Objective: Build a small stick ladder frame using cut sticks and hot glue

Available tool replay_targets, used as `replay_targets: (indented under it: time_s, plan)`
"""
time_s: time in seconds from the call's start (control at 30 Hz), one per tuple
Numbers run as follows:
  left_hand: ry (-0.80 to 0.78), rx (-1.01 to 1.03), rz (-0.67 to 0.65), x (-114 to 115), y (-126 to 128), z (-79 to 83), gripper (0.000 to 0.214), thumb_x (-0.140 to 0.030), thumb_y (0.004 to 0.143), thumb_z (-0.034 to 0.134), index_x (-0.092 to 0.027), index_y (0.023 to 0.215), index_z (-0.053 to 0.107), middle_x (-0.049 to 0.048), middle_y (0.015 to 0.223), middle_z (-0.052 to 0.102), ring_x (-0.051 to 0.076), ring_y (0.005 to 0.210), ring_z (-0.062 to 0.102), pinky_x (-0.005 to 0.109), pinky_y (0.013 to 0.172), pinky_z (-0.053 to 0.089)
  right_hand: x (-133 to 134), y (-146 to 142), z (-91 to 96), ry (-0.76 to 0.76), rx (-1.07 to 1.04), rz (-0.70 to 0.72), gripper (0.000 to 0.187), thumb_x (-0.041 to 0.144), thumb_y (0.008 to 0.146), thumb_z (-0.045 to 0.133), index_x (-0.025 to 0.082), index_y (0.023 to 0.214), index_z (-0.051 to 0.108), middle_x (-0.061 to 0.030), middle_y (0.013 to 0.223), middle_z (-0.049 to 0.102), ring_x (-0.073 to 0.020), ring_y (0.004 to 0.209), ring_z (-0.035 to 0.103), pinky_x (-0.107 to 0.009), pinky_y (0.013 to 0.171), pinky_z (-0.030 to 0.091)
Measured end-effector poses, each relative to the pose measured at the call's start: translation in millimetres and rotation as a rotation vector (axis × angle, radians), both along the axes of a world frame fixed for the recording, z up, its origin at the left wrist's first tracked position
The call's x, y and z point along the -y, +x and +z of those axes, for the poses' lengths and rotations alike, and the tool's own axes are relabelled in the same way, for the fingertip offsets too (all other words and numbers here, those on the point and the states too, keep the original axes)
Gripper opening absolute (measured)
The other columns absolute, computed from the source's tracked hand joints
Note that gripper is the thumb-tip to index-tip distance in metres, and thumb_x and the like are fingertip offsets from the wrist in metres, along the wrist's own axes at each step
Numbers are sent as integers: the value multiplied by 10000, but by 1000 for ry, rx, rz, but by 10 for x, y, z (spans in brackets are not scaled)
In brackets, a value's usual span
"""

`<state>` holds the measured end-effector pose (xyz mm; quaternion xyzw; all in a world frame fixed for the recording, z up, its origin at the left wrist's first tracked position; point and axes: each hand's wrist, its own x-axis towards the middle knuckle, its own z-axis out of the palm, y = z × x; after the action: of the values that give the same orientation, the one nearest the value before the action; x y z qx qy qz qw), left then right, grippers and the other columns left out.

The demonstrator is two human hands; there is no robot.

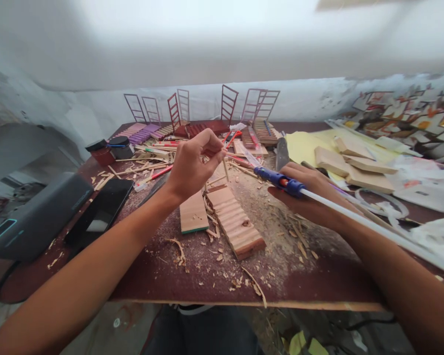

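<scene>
My left hand [192, 165] is raised over the table with its fingers pinched on a thin wooden stick [225, 169] that hangs down from the fingertips. My right hand [311, 190] lies low at the right and grips a blue glue gun [279, 180] whose clear tip points left toward the stick; a long white glue rod [373, 227] runs back from it over my forearm. Below the hands lie a ribbed wooden piece [235, 222] and a flat wooden board [193, 213] on the dark red table [207, 276].
Small red and purple wooden frames [227, 103] stand along the back wall. Two jars [111, 148], a black phone [99, 212] and a grey case [37, 217] sit at the left. Wood blocks [355, 165] on yellow sheet, paper scraps and plastic lie right. Shavings cover the table.
</scene>
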<state>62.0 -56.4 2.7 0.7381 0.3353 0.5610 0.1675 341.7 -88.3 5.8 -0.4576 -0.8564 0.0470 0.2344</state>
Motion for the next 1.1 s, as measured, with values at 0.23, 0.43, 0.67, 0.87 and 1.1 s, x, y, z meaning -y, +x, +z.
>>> replay_targets:
  time_s: [0.23,0.43,0.67,0.87,1.1]
  plan:
    - [39,4,-12,-22,8,-20,90,-184,866,682,-187,831,599,7,806,702,136,759,686,299,754,587,38,61,-17,38,116,16,232,415,943,599,208,847,551,-96,911,582,-205,745,554,-350,708,406]
    - [34,-4,-7,-17,24,-26,84,-191,872,668,-185,824,600,12,806,703,141,771,683,299,754,586,-12,-7,-87,-23,157,51,262,455,944,593,208,857,580,-80,917,585,-198,755,571,-334,701,414]
    - [29,2,-15,-27,38,-48,88,-178,878,661,-191,821,596,10,808,703,143,771,680,305,751,577,-28,302,111,-210,183,152,458,546,827,738,247,1174,730,-117,1111,642,-268,954,628,-403,852,501]
    - [39,-4,-33,-33,41,-59,82,-164,876,662,-183,826,602,7,801,698,137,763,676,295,750,572,-66,-267,388,-59,-38,-6,335,511,914,623,214,976,764,-56,738,649,-182,656,534,-345,654,398]
    - [43,-20,-10,-11,44,-42,84,-147,870,669,-178,819,611,-5,782,694,129,751,676,268,737,566,-255,-919,225,-170,-115,158,252,357,915,597,162,776,676,3,631,561,-116,595,433,-301,600,300]
